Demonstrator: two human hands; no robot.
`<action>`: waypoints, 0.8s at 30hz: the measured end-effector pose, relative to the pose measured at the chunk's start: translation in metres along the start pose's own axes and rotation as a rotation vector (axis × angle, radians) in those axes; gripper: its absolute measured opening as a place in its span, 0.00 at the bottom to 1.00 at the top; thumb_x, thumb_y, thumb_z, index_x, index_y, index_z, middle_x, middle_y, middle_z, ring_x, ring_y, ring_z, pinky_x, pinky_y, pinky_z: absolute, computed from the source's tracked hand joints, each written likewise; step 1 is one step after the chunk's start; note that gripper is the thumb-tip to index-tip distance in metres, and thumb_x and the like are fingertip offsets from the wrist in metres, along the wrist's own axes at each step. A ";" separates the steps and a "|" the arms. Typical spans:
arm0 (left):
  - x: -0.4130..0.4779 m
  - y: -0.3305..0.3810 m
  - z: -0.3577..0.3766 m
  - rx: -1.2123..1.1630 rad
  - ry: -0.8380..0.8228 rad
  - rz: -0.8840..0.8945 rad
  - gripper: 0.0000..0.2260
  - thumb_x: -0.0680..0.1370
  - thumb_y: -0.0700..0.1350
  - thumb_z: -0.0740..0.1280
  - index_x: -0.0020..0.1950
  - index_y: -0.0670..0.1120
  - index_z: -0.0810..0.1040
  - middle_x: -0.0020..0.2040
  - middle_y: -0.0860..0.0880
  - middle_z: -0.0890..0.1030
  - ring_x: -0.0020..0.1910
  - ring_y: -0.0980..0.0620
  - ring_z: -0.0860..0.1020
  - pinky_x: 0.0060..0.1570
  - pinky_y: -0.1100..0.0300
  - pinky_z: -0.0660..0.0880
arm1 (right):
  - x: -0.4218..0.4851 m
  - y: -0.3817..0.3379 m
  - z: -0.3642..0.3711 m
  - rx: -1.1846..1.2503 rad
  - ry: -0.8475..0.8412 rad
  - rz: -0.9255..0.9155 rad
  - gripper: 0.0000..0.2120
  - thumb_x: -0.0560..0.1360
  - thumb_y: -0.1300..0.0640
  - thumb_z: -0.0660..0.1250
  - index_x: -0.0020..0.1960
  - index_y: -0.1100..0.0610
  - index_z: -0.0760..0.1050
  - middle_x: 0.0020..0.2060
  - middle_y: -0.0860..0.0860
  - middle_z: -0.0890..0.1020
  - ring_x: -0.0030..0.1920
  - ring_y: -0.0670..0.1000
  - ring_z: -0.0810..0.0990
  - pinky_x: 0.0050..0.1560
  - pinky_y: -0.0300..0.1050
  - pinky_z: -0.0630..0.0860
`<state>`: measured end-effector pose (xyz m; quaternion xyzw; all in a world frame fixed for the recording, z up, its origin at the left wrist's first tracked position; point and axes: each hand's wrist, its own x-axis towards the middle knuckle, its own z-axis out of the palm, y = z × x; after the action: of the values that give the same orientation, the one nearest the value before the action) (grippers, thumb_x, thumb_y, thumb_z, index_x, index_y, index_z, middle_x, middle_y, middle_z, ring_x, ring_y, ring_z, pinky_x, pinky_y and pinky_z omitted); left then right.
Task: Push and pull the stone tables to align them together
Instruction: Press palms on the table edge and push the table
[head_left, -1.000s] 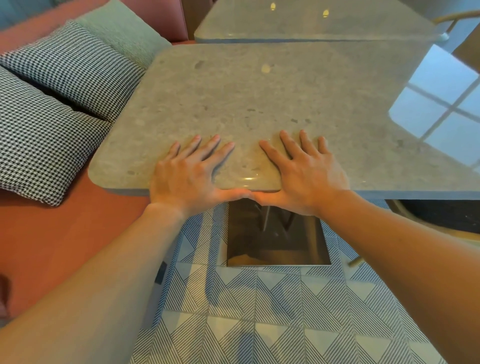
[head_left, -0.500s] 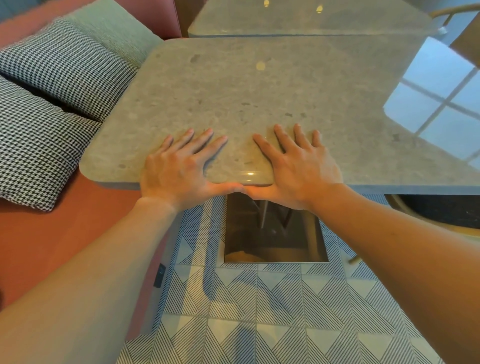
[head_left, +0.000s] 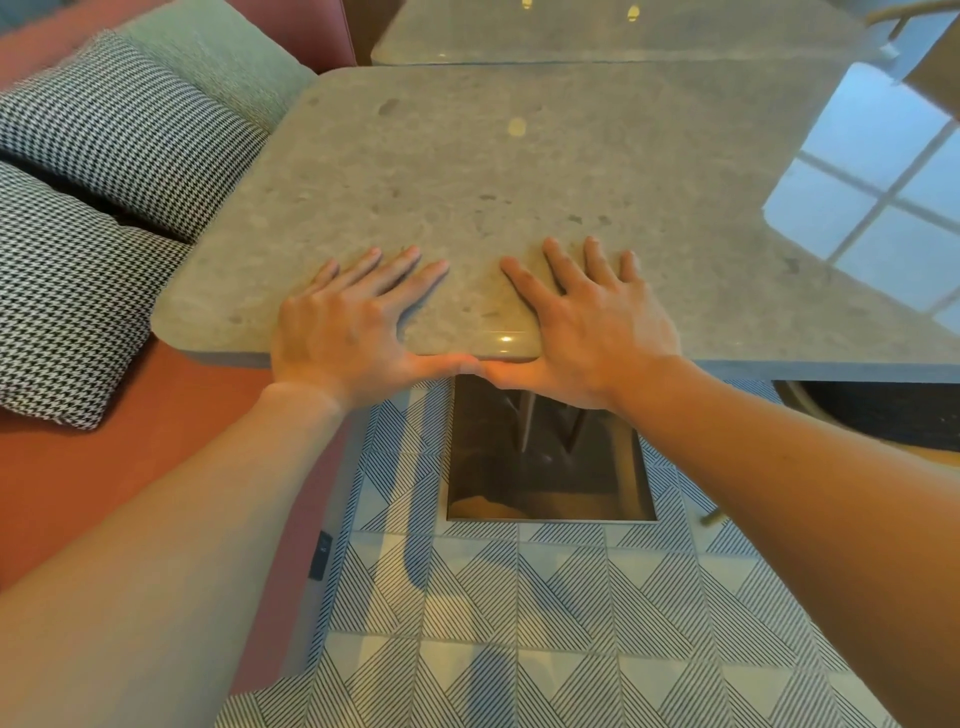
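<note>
Unshifted, two hands, left hand (head_left: 337, 338) and right hand (head_left: 597, 332), press near table (head_left: 519, 182) beside far table (head_left: 623, 36), fingers (head_left: 422, 285) splayed.

- The near table (head_left: 519, 197) runs off the right edge, and window glare washes out part of its top there.
- The far table (head_left: 623, 36) is cut by the top edge. Whether the two tops touch along their seam cannot be told.
- The table base (head_left: 550, 467) is partly hidden under the near top and the wrists.
- The left hand (head_left: 343, 332) and right hand (head_left: 597, 322) hide their own palms. Whether the thumbs hook under the rim is unclear.
- The cushions (head_left: 62, 291) are cut by the left edge.
- A small dark tag (head_left: 321, 556) on the bench side is too small to read.
</note>
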<state>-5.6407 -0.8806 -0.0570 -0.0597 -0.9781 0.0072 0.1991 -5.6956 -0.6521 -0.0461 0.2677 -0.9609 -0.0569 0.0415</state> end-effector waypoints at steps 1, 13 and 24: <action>0.001 -0.001 0.001 0.000 -0.003 0.004 0.49 0.67 0.83 0.54 0.79 0.56 0.74 0.78 0.48 0.75 0.77 0.41 0.75 0.75 0.39 0.70 | 0.001 -0.001 0.000 0.000 -0.001 0.000 0.62 0.59 0.12 0.29 0.85 0.43 0.45 0.85 0.58 0.55 0.83 0.69 0.55 0.79 0.73 0.53; 0.013 -0.022 0.009 -0.021 0.006 0.043 0.52 0.67 0.86 0.46 0.79 0.55 0.74 0.78 0.47 0.76 0.76 0.39 0.75 0.73 0.37 0.72 | 0.017 -0.008 0.002 -0.008 0.020 0.017 0.62 0.60 0.11 0.32 0.85 0.44 0.47 0.85 0.58 0.56 0.83 0.70 0.56 0.78 0.74 0.55; 0.013 -0.018 0.000 -0.054 -0.085 -0.002 0.57 0.63 0.88 0.43 0.81 0.56 0.71 0.81 0.49 0.72 0.80 0.40 0.71 0.76 0.38 0.67 | 0.007 -0.003 -0.002 0.032 0.003 0.004 0.58 0.64 0.13 0.34 0.85 0.44 0.49 0.85 0.56 0.57 0.83 0.67 0.56 0.80 0.71 0.55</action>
<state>-5.6543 -0.8969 -0.0515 -0.0639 -0.9856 -0.0166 0.1554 -5.6996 -0.6579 -0.0439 0.2663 -0.9622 -0.0410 0.0388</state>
